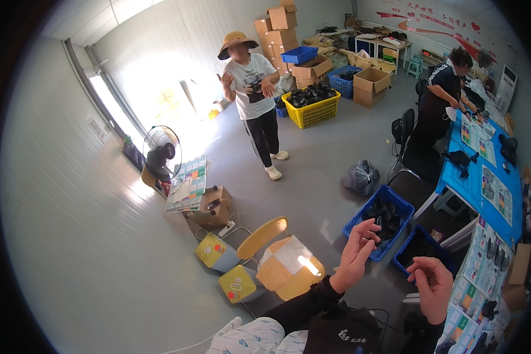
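Note:
Both of my hands are raised in front of me. My left hand (357,251) has loosely curled fingers with gaps between them and nothing visible in it. It appears in front of a blue crate (408,209) that contains black pieces too jumbled to name. My right hand (433,286) is to the right, its fingers bent and apart, also with nothing visible in it. Close behind that hand is a second blue crate (402,259) with dark contents. The worktable (475,259), covered with printed sheets and bearing small black parts, runs along my right side.
A person in a straw hat (251,88) stands ahead with hands raised. Another person (445,88) bends over a blue-covered table (484,183). A yellow chair (289,268), yellow-topped canisters (239,283), a fan (161,150), a dark plastic bag (361,176) and a yellow basket (315,112) stand around the floor.

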`<action>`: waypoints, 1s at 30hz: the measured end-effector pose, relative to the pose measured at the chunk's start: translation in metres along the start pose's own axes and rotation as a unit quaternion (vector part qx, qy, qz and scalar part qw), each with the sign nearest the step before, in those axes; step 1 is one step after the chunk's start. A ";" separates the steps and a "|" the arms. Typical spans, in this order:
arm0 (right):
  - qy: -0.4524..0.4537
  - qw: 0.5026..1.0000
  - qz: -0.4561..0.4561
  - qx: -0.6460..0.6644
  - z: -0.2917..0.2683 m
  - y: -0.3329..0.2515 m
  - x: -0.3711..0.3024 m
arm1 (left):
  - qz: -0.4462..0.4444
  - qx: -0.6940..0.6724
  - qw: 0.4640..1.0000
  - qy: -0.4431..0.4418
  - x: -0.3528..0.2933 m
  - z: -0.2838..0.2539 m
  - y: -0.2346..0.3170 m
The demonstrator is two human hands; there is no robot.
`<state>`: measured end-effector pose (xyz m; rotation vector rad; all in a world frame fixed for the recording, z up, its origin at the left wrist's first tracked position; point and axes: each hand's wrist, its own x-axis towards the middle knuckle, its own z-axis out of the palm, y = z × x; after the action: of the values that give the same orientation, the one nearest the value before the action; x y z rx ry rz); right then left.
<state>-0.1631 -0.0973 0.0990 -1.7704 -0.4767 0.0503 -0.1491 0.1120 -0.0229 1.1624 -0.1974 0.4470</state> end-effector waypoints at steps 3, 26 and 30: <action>0.001 1.000 0.001 0.001 0.002 0.002 0.001 | -0.005 0.008 1.000 -0.004 0.000 -0.002 -0.001; -0.018 1.000 0.003 -0.021 0.006 0.011 0.005 | -0.110 0.103 0.987 -0.064 0.002 -0.024 -0.008; -0.047 0.997 0.033 -0.042 0.006 0.026 0.003 | -0.194 0.300 0.900 -0.250 -0.005 -0.051 -0.015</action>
<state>-0.1542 -0.0954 0.0737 -1.8715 -0.4939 0.1642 -0.1512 0.1522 -0.0578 1.8731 -0.2729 -0.1807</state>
